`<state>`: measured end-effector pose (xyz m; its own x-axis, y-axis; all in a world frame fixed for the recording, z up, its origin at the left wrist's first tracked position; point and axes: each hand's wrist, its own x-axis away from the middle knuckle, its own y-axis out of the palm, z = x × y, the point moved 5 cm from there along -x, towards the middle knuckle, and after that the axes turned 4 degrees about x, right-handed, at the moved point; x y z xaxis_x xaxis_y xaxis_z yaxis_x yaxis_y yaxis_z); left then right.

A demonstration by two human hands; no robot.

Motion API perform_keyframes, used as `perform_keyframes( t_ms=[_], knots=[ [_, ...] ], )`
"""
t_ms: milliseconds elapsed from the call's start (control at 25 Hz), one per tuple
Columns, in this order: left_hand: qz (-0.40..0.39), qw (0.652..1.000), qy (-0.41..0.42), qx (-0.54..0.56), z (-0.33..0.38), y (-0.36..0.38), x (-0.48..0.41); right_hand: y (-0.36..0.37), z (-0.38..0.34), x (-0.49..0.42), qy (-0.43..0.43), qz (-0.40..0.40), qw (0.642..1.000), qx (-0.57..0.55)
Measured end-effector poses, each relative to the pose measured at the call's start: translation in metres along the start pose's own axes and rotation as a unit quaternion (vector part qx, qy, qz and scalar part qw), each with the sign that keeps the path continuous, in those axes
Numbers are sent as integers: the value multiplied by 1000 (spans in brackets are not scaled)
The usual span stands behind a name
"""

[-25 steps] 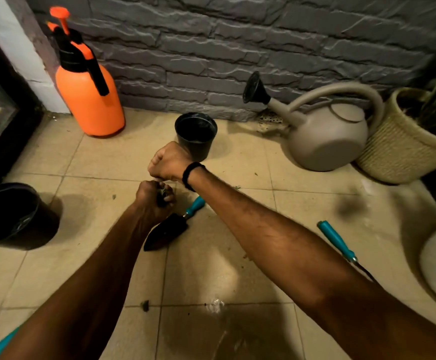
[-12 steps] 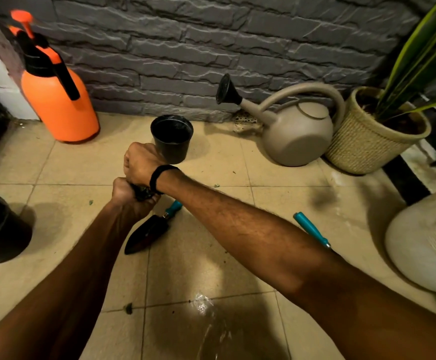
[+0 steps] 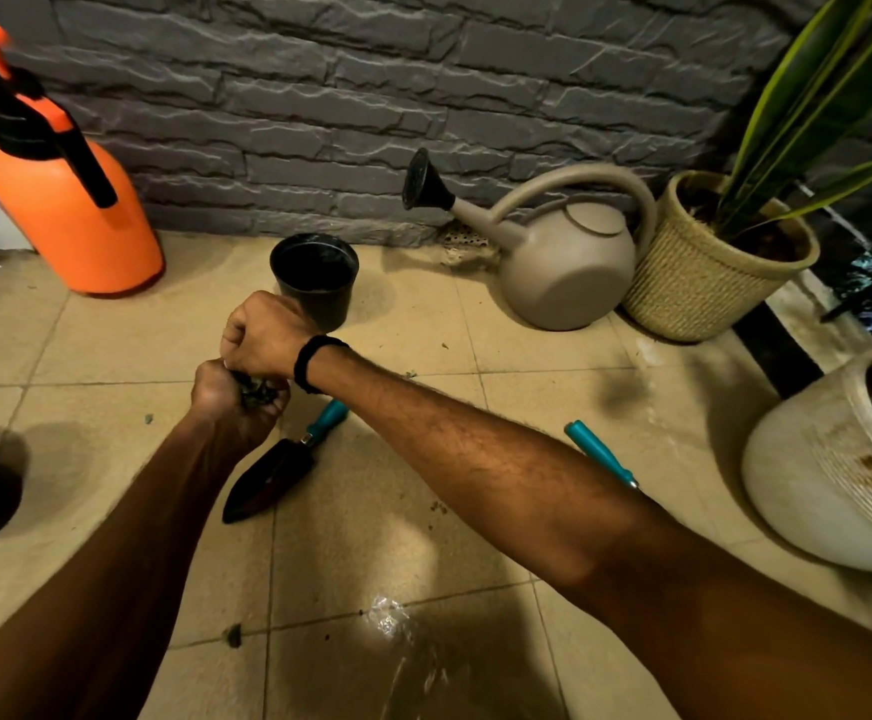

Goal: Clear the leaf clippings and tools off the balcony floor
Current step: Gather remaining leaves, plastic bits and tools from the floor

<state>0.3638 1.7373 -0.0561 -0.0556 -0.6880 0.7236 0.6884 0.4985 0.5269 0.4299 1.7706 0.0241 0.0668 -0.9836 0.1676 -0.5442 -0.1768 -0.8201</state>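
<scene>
Head view showed the left hand (image 3: 228, 405), fingers clamped round leaf clippings (image 3: 256, 394), just near of the black pot (image 3: 315, 275). The right hand (image 3: 262, 332) was fisted on top; its contents could not be told. Risk: a slack grip would spill clippings onto the trowel (image 3: 272, 475) below.

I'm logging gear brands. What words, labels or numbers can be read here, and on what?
None: no text shows on the sprayer, watering can, black pot, trowel, woven pot or white pot.
The wristband is too small to tell.
</scene>
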Motion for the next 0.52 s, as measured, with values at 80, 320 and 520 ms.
perform_keyframes(
  t_ms=[80, 320, 520],
  knots=[
    [-1, 1000, 7, -19, 0, -1, -7, -6, 2, 3, 7, 6, 999, -52],
    [-28, 1000, -7, -9, -3, -2, -17, -20, 9, 11, 29, 31, 985, -166],
    [-40, 999, -24, 3, -4, -5, -22, -28, 15, 10, 46, 43, 977, -204]
  ],
)
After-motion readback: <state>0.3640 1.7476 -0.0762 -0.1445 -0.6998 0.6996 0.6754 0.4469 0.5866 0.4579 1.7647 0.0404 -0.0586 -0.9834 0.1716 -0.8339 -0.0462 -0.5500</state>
